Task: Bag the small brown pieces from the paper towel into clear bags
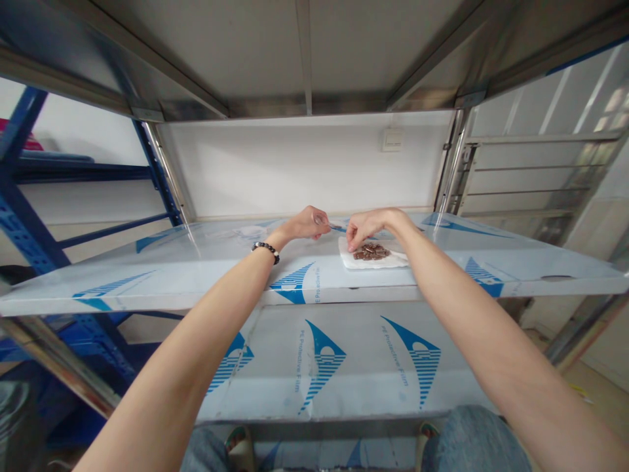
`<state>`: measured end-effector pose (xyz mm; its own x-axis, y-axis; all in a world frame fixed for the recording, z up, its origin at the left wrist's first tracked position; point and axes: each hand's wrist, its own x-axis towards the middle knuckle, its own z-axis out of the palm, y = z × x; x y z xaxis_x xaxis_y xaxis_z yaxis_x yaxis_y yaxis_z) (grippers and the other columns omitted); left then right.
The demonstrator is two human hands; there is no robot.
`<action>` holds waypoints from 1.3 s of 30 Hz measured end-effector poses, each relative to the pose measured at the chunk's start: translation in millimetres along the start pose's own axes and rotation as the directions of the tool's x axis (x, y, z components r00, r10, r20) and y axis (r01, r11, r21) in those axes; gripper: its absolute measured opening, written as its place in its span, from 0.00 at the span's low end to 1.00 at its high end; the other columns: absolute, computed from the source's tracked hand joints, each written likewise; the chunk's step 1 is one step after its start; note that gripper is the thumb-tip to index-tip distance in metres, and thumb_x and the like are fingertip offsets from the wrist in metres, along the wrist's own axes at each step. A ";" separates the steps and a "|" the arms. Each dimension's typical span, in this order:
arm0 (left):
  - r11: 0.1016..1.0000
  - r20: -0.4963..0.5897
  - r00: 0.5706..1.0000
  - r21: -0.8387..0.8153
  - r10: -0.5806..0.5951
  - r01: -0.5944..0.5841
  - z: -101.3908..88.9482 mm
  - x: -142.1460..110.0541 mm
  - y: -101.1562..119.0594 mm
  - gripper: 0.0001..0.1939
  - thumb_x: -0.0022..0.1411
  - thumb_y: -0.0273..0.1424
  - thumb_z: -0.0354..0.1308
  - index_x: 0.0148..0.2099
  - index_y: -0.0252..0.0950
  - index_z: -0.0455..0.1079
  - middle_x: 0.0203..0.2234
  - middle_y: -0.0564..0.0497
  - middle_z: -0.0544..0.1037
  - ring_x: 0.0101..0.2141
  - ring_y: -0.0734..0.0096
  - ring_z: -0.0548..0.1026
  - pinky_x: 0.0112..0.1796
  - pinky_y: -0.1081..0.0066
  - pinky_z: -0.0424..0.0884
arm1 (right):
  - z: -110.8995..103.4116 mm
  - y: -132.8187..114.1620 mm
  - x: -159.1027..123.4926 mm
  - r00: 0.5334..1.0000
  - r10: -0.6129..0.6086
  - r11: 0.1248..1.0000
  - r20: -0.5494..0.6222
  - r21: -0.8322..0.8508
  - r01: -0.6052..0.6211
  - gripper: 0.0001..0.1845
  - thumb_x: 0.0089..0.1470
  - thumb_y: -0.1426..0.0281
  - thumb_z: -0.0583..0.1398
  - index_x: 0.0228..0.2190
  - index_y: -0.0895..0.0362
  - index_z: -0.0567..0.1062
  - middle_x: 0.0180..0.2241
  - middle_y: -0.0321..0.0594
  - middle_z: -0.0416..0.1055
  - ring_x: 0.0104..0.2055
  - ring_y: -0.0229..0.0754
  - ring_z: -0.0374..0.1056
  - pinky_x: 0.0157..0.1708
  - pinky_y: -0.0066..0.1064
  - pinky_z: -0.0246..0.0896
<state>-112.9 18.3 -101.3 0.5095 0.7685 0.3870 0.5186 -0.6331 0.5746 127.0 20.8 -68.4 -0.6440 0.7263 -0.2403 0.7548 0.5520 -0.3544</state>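
Observation:
My left hand (307,223) pinches a thin metal tool (337,227), perhaps tweezers, whose tip points right toward my right hand. A beaded black bracelet (266,250) circles my left wrist. My right hand (364,227) hangs with its fingers bunched just above the edge of a small heap of dark brown pieces (371,252). I cannot tell whether those fingers hold a piece. The heap rests on a folded white cloth or paper pad (350,258). My fingers hide the pad's rear part.
The pad lies on a steel shelf (196,278) covered in blue-printed protective film. Another filmed shelf (344,367) sits below, with a steel shelf overhead. A white wall with a switch (392,139) stands behind, a blue rack (29,223) at left, a window (535,164) at right.

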 end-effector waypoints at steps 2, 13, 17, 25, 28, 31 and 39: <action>1.000 -0.005 1.000 0.004 -0.001 0.001 0.0 -0.4 0.2 0.05 0.57 0.31 0.66 0.32 0.35 0.77 0.21 0.50 0.76 0.20 0.72 0.72 0.26 0.69 0.65 | 0.3 -2.1 -1.4 0.992 -0.090 0.991 -0.087 0.089 0.098 0.22 0.43 0.53 0.77 0.30 0.58 0.84 0.26 0.36 0.75 0.29 0.38 0.64 0.29 0.32 0.54; 0.997 0.020 0.999 -0.066 0.030 -0.029 -0.1 0.1 2.8 0.09 0.58 0.31 0.67 0.29 0.35 0.72 0.19 0.50 0.75 0.20 0.76 0.71 0.24 0.73 0.61 | 3.7 -17.7 6.6 0.735 -0.249 0.752 -0.631 0.352 0.557 0.15 0.52 0.63 0.76 0.33 0.56 0.79 0.28 0.41 0.78 0.30 0.39 0.73 0.27 0.28 0.67; 0.997 0.029 0.999 -0.061 0.043 -0.041 0.4 0.4 3.5 0.08 0.58 0.33 0.67 0.31 0.35 0.74 0.19 0.50 0.75 0.19 0.76 0.69 0.23 0.72 0.58 | 7.4 -20.3 9.9 0.748 -0.252 0.744 -0.614 0.372 0.556 0.16 0.50 0.62 0.77 0.32 0.56 0.79 0.28 0.42 0.80 0.29 0.40 0.73 0.31 0.31 0.73; 0.993 -0.020 0.999 -0.109 0.045 -0.047 0.0 -0.6 3.1 0.10 0.60 0.35 0.68 0.32 0.34 0.76 0.18 0.50 0.76 0.19 0.75 0.68 0.24 0.72 0.60 | 4.8 -25.6 0.5 0.782 -0.139 0.864 -0.608 0.311 0.395 0.14 0.58 0.61 0.72 0.37 0.57 0.78 0.34 0.46 0.81 0.36 0.43 0.75 0.36 0.31 0.73; 0.981 -0.065 0.997 -0.184 0.051 -0.062 -0.9 -1.2 1.8 0.10 0.61 0.35 0.68 0.33 0.33 0.76 0.19 0.49 0.77 0.21 0.74 0.70 0.26 0.71 0.64 | 2.2 -22.1 -1.3 0.793 -0.123 0.905 -0.597 0.261 0.336 0.11 0.60 0.64 0.70 0.37 0.57 0.77 0.34 0.45 0.79 0.35 0.42 0.74 0.31 0.30 0.66; 0.931 -0.076 0.996 -0.358 0.050 -0.074 -2.5 -2.0 3.2 0.11 0.62 0.37 0.68 0.36 0.34 0.74 0.22 0.48 0.78 0.23 0.72 0.74 0.28 0.69 0.68 | 1.6 -16.2 -0.2 0.868 -0.177 0.926 -0.464 0.221 0.307 0.09 0.58 0.66 0.69 0.38 0.59 0.79 0.34 0.44 0.79 0.32 0.40 0.72 0.28 0.29 0.62; 0.738 -0.079 0.997 -0.674 -0.014 -0.043 -7.3 -1.3 6.5 0.16 0.59 0.34 0.68 0.42 0.38 0.65 0.29 0.53 0.79 0.32 0.66 0.83 0.39 0.63 0.77 | 1.9 -6.6 1.0 0.976 0.033 0.999 -0.213 0.036 -0.026 0.11 0.54 0.67 0.70 0.37 0.60 0.81 0.28 0.39 0.76 0.25 0.36 0.65 0.27 0.30 0.56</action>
<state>-115.2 13.8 -92.8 0.4461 0.7821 0.4350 -0.1021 -0.4385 0.8929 121.1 17.0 -68.1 -0.5773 0.8148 -0.0538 0.7663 0.5179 -0.3802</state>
